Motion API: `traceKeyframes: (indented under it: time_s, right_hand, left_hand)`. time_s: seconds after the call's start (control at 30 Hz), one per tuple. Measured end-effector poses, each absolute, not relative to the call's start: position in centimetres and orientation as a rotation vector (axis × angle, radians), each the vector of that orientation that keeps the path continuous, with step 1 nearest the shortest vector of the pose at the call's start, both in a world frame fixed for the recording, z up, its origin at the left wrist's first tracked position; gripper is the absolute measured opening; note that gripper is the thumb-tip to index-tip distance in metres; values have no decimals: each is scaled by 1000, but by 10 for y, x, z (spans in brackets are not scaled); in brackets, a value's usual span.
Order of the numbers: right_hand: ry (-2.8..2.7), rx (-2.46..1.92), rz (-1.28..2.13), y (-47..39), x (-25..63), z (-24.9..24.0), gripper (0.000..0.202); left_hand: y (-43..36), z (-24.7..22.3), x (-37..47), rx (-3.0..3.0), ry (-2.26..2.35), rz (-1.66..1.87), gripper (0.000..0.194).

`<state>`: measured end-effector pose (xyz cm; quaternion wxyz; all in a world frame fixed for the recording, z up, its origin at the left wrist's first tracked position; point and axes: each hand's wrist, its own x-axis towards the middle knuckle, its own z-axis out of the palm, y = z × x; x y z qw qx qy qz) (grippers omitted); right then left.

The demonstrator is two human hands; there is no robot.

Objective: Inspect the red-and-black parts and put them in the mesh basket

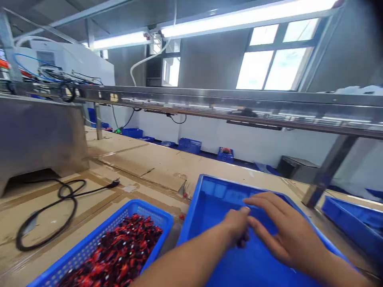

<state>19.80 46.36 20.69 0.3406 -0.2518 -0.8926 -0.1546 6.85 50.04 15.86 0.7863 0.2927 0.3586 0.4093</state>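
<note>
My left hand (pixel 235 225) hangs over the large blue bin (pixel 196 203), its fingers curled closed. Something small and dark shows at the underside of those fingers, too blurred to name. Just to the right, my right hand (pixel 281 231) is open, thumb and fingers apart and bent toward the left hand, with nothing visible between them. Its fingertips come close to the left hand; whether they touch I cannot tell. Left of the bin stands a blue perforated basket (pixel 149 205), heaped with small red and black parts (pixel 125 247).
A black power cord (pixel 73 195) lies coiled on the cardboard-covered table (pixel 167 159). A metal housing (pixel 42 139) stands at the left. A steel rail (pixel 209 101) crosses above the table, carried by a post (pixel 329 171). Another blue bin (pixel 353 223) sits at the right.
</note>
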Motion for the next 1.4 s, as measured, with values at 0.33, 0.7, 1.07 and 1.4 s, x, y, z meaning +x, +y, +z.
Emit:
traceKeyframes:
  time_s: [0.33, 0.7, 1.07, 1.4]
  right_hand:
    - [-2422, -610, -357, 484, 215, 160, 59]
    - [-2300, -845, -376, 479, 221, 177, 21]
    - [-2025, -560, 25, 464, 234, 200, 11]
    - [-1977, -555, 99, 448, 227, 203, 17]
  left_hand:
    - [494, 185, 70, 548, 628, 834, 53]
    - [480, 186, 89, 636, 948, 801, 58]
    - [458, 191, 94, 840, 971, 864, 62]
    - [457, 187, 97, 808, 890, 802, 67]
